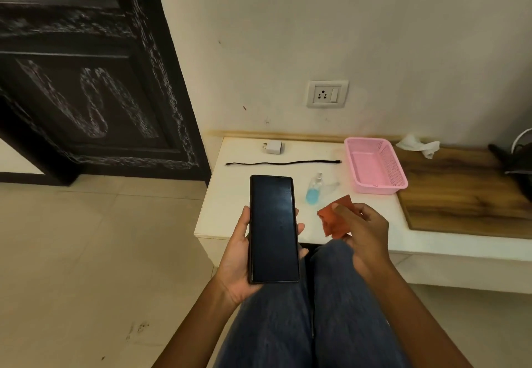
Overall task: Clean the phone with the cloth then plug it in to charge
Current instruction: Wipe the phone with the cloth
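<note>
The pink basket [385,170] sits on the white tabletop [230,209], its perforated walls upright and its inside showing nothing but its own floor. Partly on the wooden board [460,195], it overlaps the board's left edge. Just left of the basket, a small clear bottle [313,190] lies tilted, with blue liquid pooled in its lower end; no label can be read on it.

The phone [273,229] is held above the person's lap, screen up and dark, with no writing or logo showing. The left hand [239,264] cradles it from below, thumb along the left edge and fingertips curled over the right edge, so this grip is closed around the phone. The right hand [362,232] pinches a crumpled orange-red cloth [334,218] between thumb and fingers, close beside the phone but not touching it.

Farther back on the tabletop, a white charger plug [273,147] lies on its side, and a black cable [283,162] stretches in a line in front of it, connected to neither plug nor phone. The wall socket [326,94] above has nothing plugged in. A crumpled white tissue [417,144] lies behind the basket.
</note>
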A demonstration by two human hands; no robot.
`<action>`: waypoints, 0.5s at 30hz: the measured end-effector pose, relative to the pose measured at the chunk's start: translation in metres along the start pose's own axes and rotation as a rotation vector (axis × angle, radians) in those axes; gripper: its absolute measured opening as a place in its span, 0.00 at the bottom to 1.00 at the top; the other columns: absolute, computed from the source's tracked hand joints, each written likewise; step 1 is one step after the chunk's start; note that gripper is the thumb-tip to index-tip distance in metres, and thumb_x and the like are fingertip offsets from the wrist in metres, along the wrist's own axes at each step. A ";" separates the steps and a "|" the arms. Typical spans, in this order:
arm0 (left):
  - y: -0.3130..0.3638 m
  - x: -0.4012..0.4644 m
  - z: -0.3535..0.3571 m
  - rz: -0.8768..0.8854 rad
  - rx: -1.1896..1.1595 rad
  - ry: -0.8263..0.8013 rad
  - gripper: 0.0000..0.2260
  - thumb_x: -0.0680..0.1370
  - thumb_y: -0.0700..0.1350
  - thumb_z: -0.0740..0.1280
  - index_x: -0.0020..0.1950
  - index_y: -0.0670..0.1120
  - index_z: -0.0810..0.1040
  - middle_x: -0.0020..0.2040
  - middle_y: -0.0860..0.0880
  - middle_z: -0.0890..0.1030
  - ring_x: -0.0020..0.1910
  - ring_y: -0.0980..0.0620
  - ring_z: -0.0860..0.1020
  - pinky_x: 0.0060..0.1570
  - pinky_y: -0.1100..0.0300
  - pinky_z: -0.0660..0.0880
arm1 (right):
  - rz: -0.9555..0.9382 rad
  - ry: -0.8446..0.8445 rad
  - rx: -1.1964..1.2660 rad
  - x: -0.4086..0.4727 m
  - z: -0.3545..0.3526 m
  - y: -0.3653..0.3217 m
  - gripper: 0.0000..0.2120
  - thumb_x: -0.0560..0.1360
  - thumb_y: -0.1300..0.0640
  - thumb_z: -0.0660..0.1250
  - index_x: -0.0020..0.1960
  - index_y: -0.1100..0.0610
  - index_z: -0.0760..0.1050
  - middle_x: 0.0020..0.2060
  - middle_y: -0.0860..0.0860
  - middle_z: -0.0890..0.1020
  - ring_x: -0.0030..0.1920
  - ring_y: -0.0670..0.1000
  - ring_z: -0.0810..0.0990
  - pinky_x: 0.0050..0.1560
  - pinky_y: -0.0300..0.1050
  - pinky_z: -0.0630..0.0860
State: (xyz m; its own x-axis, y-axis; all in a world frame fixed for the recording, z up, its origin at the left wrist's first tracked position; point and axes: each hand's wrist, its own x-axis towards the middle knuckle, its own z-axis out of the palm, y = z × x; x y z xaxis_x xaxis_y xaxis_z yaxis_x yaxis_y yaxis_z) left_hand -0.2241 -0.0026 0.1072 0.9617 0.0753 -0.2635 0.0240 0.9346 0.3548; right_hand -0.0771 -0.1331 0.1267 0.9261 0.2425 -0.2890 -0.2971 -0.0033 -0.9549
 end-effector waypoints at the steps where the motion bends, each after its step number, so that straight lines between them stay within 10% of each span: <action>1: -0.004 -0.005 0.004 -0.004 -0.001 -0.017 0.31 0.73 0.62 0.67 0.70 0.45 0.72 0.68 0.44 0.74 0.68 0.44 0.69 0.68 0.42 0.61 | -0.027 -0.003 0.008 -0.007 0.001 -0.005 0.06 0.70 0.59 0.74 0.42 0.53 0.76 0.41 0.49 0.82 0.41 0.50 0.81 0.33 0.39 0.79; 15: -0.029 -0.036 0.022 -0.019 0.023 -0.065 0.31 0.76 0.64 0.62 0.71 0.44 0.71 0.67 0.43 0.75 0.66 0.45 0.69 0.69 0.47 0.61 | -0.551 -0.064 -0.258 -0.054 0.006 -0.041 0.11 0.72 0.61 0.71 0.43 0.45 0.75 0.39 0.35 0.77 0.41 0.28 0.77 0.35 0.20 0.71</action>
State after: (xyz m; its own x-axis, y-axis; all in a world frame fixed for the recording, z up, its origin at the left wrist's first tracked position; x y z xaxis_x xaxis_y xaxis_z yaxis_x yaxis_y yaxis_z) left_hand -0.2534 -0.0404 0.1261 0.9767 0.0345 -0.2116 0.0476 0.9274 0.3710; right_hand -0.1161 -0.1406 0.1820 0.9096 0.3328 0.2489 0.2947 -0.0943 -0.9509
